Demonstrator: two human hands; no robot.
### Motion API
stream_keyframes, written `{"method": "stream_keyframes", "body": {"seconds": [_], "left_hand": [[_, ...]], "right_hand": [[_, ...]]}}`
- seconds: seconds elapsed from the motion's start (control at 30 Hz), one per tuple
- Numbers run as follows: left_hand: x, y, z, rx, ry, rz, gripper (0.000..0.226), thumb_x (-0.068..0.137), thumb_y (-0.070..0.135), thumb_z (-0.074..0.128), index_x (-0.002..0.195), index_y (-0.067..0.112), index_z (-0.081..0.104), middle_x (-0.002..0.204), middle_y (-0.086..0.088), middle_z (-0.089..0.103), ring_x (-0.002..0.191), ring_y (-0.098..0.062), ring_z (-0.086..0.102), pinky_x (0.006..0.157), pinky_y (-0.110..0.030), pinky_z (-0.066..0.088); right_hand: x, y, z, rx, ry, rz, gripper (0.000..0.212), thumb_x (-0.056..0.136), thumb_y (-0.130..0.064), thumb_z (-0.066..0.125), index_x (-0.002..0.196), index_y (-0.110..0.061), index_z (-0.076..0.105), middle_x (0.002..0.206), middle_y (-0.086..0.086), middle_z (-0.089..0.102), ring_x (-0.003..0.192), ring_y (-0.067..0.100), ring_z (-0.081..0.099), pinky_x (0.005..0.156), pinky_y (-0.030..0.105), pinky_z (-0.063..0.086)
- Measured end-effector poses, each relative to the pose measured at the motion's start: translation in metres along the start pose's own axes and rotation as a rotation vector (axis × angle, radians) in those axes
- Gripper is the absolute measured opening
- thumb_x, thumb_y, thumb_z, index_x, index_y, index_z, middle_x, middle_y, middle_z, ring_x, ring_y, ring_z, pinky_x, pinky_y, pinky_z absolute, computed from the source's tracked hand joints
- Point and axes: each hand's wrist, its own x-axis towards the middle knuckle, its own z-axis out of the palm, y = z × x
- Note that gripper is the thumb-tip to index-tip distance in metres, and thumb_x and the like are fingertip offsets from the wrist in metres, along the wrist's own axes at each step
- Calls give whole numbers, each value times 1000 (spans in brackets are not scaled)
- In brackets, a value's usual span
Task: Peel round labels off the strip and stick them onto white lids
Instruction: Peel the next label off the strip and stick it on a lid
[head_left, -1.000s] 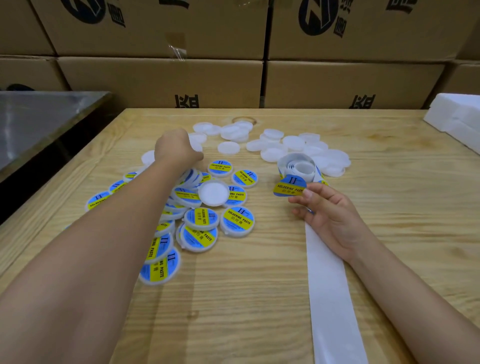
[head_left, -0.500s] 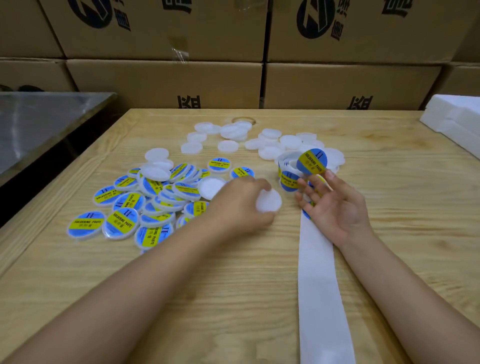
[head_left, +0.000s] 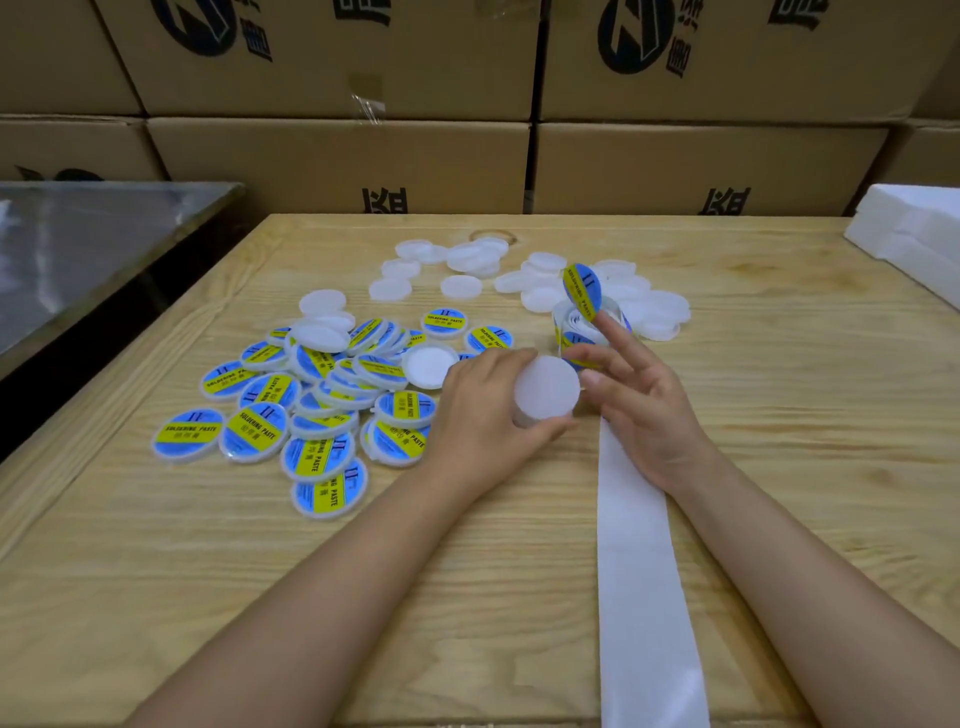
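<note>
My left hand (head_left: 480, 410) grips a plain white lid (head_left: 546, 386), tilted up just above the table centre. Right beside it my right hand (head_left: 641, 400) has its fingers spread, and a round blue-and-yellow label (head_left: 582, 290) clings to the tip of its raised forefinger. Behind that hand sits the coiled label roll (head_left: 574, 325). Its empty white backing strip (head_left: 644, 571) runs under my right wrist toward the near table edge. A heap of labelled lids (head_left: 322, 395) lies to the left. Several bare white lids (head_left: 540, 283) are scattered further back.
The wooden table (head_left: 805, 415) has a raised rim on its left side. Stacked cardboard boxes (head_left: 343, 161) wall off the far side. A metal surface (head_left: 88, 244) stands to the left and white foam blocks (head_left: 914, 234) at the right edge.
My left hand came back from the far left with a white lid and lifted it toward my right hand. The peeled label rose on my right forefinger.
</note>
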Motion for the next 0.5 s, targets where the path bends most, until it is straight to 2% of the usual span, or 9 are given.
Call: {"method": "stream_keyframes", "body": {"seconds": [0.13, 0.2, 0.3, 0.37, 0.43, 0.5], "left_hand": [[0, 3, -2, -102, -1, -44, 70, 59, 43, 85, 112, 7, 58, 107, -3, 59, 95, -24, 57, 87, -39, 43], [0, 3, -3, -170, -44, -84, 67, 57, 44, 85, 108, 12, 56, 102, 4, 55, 88, -19, 56, 79, -32, 44], [-1, 3, -7, -356, -97, -163, 39, 69, 44, 76, 95, 29, 50, 90, 13, 59, 79, -7, 57, 68, -22, 46], [-2, 1, -7, -483, -72, -229, 17, 85, 29, 65, 89, 33, 50, 79, 16, 65, 71, -4, 59, 65, -27, 47], [-1, -4, -8, -559, -77, -289, 18, 91, 14, 58, 89, 31, 54, 64, 16, 66, 58, -1, 55, 60, -25, 43], [1, -5, -9, -594, -136, -318, 22, 91, 7, 56, 94, 28, 59, 66, 15, 67, 62, 2, 58, 64, -22, 45]], "right_hand": [[-1, 4, 3, -134, -17, -26, 56, 81, 7, 59, 121, -33, 53, 79, -1, 61, 61, 9, 54, 60, 21, 48], [-1, 5, 3, -162, -17, -31, 54, 83, 10, 57, 119, -30, 55, 72, -1, 58, 58, 8, 53, 58, 19, 46], [-1, 5, 2, -146, -1, -40, 52, 84, 7, 57, 118, -32, 56, 72, -1, 59, 65, 10, 55, 62, 20, 47], [-1, 5, 3, -134, -1, -43, 51, 84, 5, 58, 118, -33, 56, 72, -4, 62, 68, 8, 57, 60, 19, 47], [-1, 5, 3, -158, -1, -44, 52, 84, 6, 58, 118, -35, 56, 72, -7, 63, 67, 7, 56, 58, 17, 45], [-1, 4, 3, -177, 13, -45, 53, 85, 4, 59, 118, -37, 56, 75, -8, 66, 69, 7, 56, 58, 17, 44]]}}
